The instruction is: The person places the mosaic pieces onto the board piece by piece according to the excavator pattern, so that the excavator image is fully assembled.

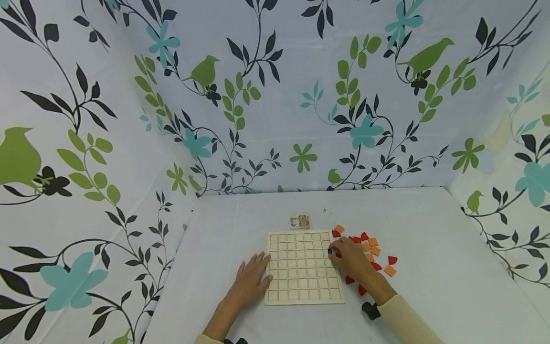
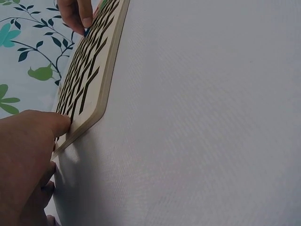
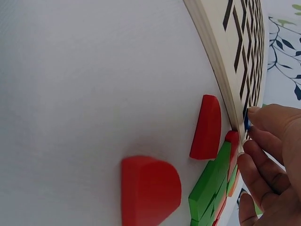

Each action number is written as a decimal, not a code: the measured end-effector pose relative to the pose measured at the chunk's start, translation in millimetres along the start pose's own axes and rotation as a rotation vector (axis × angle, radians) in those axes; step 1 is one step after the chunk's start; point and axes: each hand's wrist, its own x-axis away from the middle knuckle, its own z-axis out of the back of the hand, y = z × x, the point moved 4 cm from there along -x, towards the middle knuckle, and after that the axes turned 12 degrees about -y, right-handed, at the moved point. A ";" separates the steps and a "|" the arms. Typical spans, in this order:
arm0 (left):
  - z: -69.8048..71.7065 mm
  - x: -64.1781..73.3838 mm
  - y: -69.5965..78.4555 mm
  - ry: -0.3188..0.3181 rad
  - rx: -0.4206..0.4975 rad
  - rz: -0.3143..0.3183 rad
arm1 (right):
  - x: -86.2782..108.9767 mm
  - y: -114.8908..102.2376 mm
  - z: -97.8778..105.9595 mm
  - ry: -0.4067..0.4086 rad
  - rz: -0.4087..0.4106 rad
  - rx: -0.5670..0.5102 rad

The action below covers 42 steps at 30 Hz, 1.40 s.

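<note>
Counter (image 1: 215, 239): covered in white
Walls (image 1: 288, 105): bird-and-leaf print
Grid board (image 1: 301, 273): pale wood, laid on counter
Blue piece (image 1: 330, 251): pinched in right hand (image 1: 348, 255) at board's right edge
Left hand (image 1: 250, 278): spread, rested on left edge

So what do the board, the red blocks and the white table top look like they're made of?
The board: likely wood, matte and pale, with what look like layers along its edge. The red blocks: painted wood or plastic, smooth and evenly coloured; I can't tell which. The white table top: perhaps covered in matte cloth, as fine ribbing shows.
</note>
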 end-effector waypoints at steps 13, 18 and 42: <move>-1.1 0.4 -0.8 0.008 0.003 -0.010 | 9.4 23.8 20.3 0.015 -0.060 -0.038; -3.7 -1.3 -4.1 0.009 0.004 -0.014 | 16.0 42.2 33.6 0.026 -0.130 -0.073; -3.7 -0.6 -4.2 0.008 0.014 -0.019 | 51.0 102.2 50.5 -0.008 -0.240 -0.042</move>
